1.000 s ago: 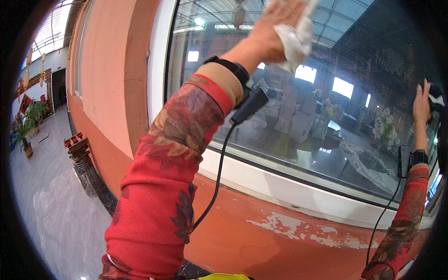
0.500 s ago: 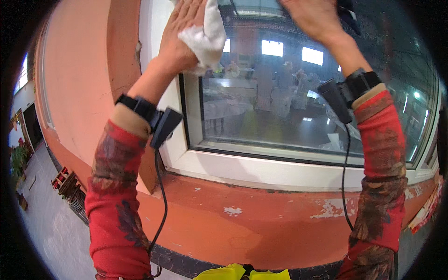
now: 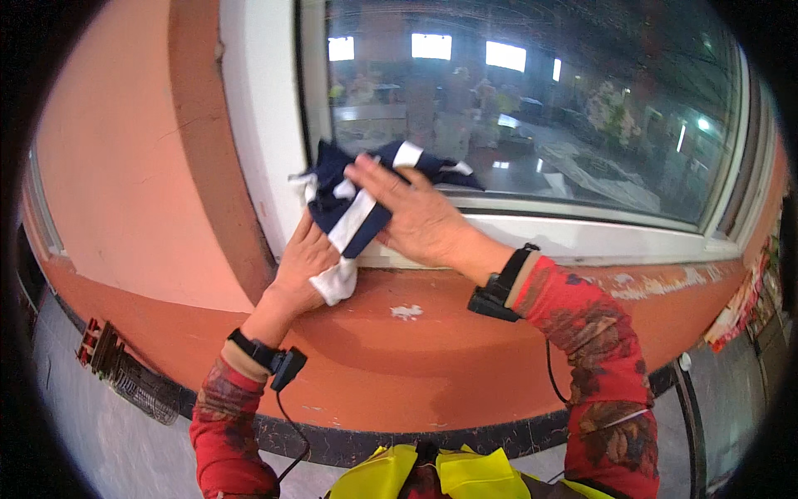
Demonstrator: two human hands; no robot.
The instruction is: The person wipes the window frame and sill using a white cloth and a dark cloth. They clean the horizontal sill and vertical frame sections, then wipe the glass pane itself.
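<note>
At the lower left corner of the window, my right hand [image 3: 416, 218] presses a navy cloth with white stripes [image 3: 332, 170] against the frame and glass edge. Its fingers lie over the cloth, blurred a little. Just below and to the left, my left hand [image 3: 301, 264] has a white cloth [image 3: 337, 284] bunched under its palm. The striped cloth overlaps the left hand's fingertips and hides them. White window frame [image 3: 582, 237] runs beneath both cloths, around the dark, reflective pane [image 3: 549, 158].
Below the frame lies an orange-red sill [image 3: 465, 291] with flaking paint. A pink-orange wall [image 3: 125, 166] rises on the left. Metal racks [image 3: 133, 382] stand on the grey floor at lower left. Patterned red fabric [image 3: 740, 308] sits at far right. Black cables hang from both wrist straps.
Both hands have come down from the upper window. The right hand has swung left beside the left hand, and its striped cloth is now in full view. My view has shifted too.
</note>
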